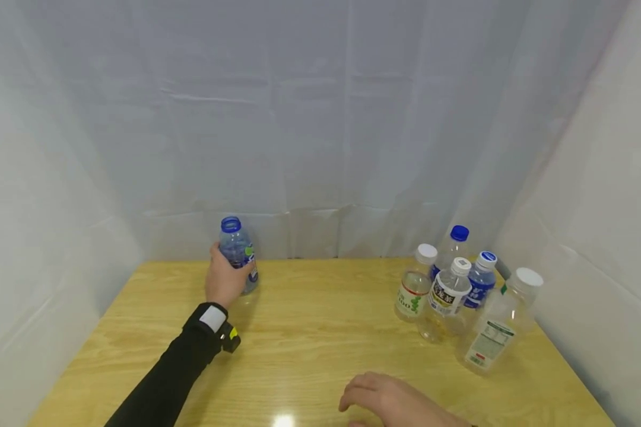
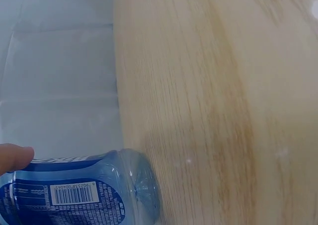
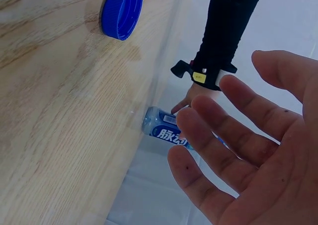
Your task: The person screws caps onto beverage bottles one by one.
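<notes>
At the back left of the wooden table, my left hand point(image 1: 225, 280) grips a clear blue drink bottle point(image 1: 235, 244) round its middle. The bottle stands upright and uncapped, its blue neck ring facing up. In the left wrist view the bottle point(image 2: 74, 195) shows a dark blue label with a barcode, its base at the tabletop. My right hand point(image 1: 387, 400) hovers over the front of the table, fingers loosely spread and holding nothing. Near it, a blue bottle cap point(image 3: 121, 12) lies on the wood in the right wrist view, its hollow side showing.
Several capped bottles are grouped at the right: a white-capped one point(image 1: 412, 292), an oolong-style labelled one point(image 1: 444, 296), a blue-labelled one point(image 1: 479, 286), a blue-capped one point(image 1: 451, 248) and a large one point(image 1: 499, 332). A pale curtain point(image 1: 310, 130) hangs behind the table point(image 1: 310, 332).
</notes>
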Demonstrator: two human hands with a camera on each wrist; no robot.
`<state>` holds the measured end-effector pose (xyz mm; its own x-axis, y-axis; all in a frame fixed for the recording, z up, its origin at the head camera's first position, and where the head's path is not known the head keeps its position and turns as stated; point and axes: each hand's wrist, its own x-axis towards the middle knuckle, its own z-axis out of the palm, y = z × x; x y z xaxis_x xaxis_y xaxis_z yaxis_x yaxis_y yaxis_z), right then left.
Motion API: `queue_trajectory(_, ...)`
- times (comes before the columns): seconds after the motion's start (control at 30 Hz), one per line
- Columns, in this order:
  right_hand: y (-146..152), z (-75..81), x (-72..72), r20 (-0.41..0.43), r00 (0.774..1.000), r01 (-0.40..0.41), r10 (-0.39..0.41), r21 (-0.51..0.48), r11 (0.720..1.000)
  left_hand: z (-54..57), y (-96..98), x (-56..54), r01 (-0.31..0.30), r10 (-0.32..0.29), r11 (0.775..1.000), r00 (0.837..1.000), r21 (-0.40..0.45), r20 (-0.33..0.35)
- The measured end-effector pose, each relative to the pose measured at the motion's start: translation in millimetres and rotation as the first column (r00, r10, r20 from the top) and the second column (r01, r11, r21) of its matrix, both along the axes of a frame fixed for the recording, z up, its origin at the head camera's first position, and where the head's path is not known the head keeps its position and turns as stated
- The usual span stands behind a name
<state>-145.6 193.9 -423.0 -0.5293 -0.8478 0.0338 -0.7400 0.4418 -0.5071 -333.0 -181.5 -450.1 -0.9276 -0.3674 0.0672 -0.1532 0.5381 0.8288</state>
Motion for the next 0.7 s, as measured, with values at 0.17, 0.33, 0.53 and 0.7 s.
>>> queue_trajectory(0.17,-4,1.4,-1.2,-0.032,0.999,-0.015,0.014,-0.009,1.0,2.4,-5.3,8.7,-0.015,0.015,1.0,1.0,-0.013,-0.019)
queue_trajectory(0.33,-7,0.3,-1.1,-0.063,0.998,-0.034,0.032,-0.032,0.999,10.4,-5.6,21.7,0.023,-0.023,0.999,0.999,-0.036,-0.025)
queue_trajectory(0.53,-10,-2.0,0.1,-0.078,0.996,-0.044,0.04,-0.049,0.998,25.6,-1.4,43.2,0.104,-0.107,0.994,0.991,-0.043,-0.078)
queue_trajectory(0.7,-12,-2.6,0.9,-0.072,0.997,-0.034,0.032,-0.035,0.999,39.2,5.6,64.2,0.164,-0.17,0.985,0.975,-0.053,-0.141)
